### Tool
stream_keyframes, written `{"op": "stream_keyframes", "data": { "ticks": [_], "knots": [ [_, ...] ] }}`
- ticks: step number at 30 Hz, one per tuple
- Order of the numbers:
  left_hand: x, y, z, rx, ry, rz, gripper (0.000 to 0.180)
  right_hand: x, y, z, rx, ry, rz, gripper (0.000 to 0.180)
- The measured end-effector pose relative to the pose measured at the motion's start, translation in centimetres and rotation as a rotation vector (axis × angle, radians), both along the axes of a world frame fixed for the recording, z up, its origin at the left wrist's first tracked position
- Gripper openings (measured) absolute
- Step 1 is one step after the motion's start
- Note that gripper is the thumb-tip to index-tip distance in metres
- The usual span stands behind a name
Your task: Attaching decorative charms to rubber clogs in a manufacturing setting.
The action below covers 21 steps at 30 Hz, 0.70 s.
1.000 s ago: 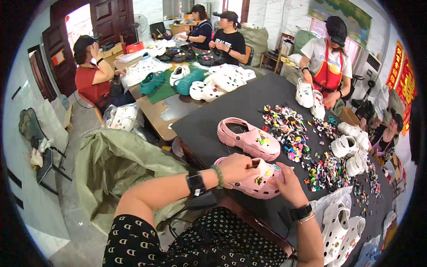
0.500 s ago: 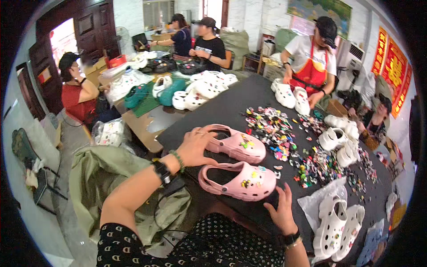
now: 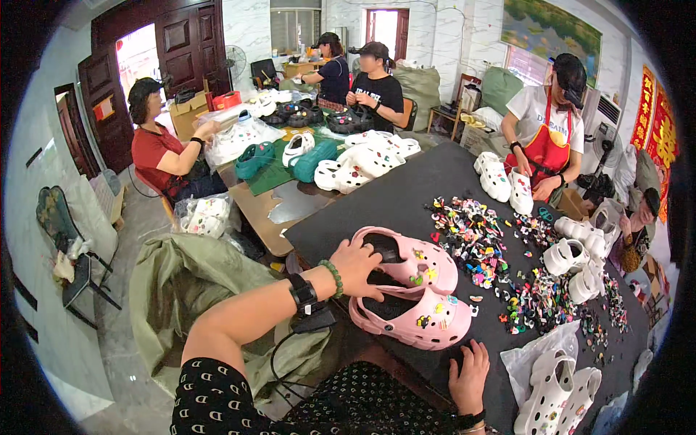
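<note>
Two pink clogs (image 3: 433, 319) with colourful charms on their toes stand side by side on the black table in front of me, touching. At their heel end is my left hand (image 3: 355, 267), its fingers hooked into the far clog and its thumb at the near one, gripping the pair. Just below the near clog's toe, my right hand (image 3: 469, 377) rests on the table with fingers apart and nothing in it. Loose small charms (image 3: 475, 243) lie in heaps beyond the clogs.
White clogs (image 3: 545, 399) lie by a clear plastic bag (image 3: 533, 362) at the near right; more white clogs (image 3: 573, 254) stand farther off. Across the table, a person in a red apron (image 3: 544, 152) handles white clogs. Green cloth sack (image 3: 188, 290) sits at my left.
The two pink clogs have been drawn together, from apart to touching. My left hand has shifted from their heels to between them. The whole view has also shifted slightly.
</note>
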<state>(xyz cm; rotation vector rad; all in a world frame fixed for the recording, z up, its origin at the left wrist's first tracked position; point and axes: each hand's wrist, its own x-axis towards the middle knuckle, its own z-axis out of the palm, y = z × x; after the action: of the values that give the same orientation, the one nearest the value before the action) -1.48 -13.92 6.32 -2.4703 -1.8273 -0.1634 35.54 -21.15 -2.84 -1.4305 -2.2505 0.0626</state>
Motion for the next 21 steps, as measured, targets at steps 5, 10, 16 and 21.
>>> {"op": "stream_keyframes", "data": {
  "ticks": [5, 10, 16, 21],
  "knots": [
    [-0.3, 1.5, 0.3, 0.094, 0.064, 0.013, 0.070, 0.3, 0.4, -0.7, 0.028, -0.021, 0.003, 0.041],
    [-1.5, 3.4, -1.0, 0.080, 0.030, -0.070, 0.034, -0.7, 0.0, 0.3, 0.003, 0.018, 0.026, 0.041],
    [-1.5, -0.4, -0.5, 0.126, -0.132, -0.077, 0.028, -0.6, -0.1, 0.7, -0.041, 0.008, 0.003, 0.039],
    [-4.2, -2.5, 3.4, -0.018, -0.274, 0.164, 0.034, -0.5, -0.1, 0.8, -0.078, -0.008, -0.018, 0.039]
  ]
}}
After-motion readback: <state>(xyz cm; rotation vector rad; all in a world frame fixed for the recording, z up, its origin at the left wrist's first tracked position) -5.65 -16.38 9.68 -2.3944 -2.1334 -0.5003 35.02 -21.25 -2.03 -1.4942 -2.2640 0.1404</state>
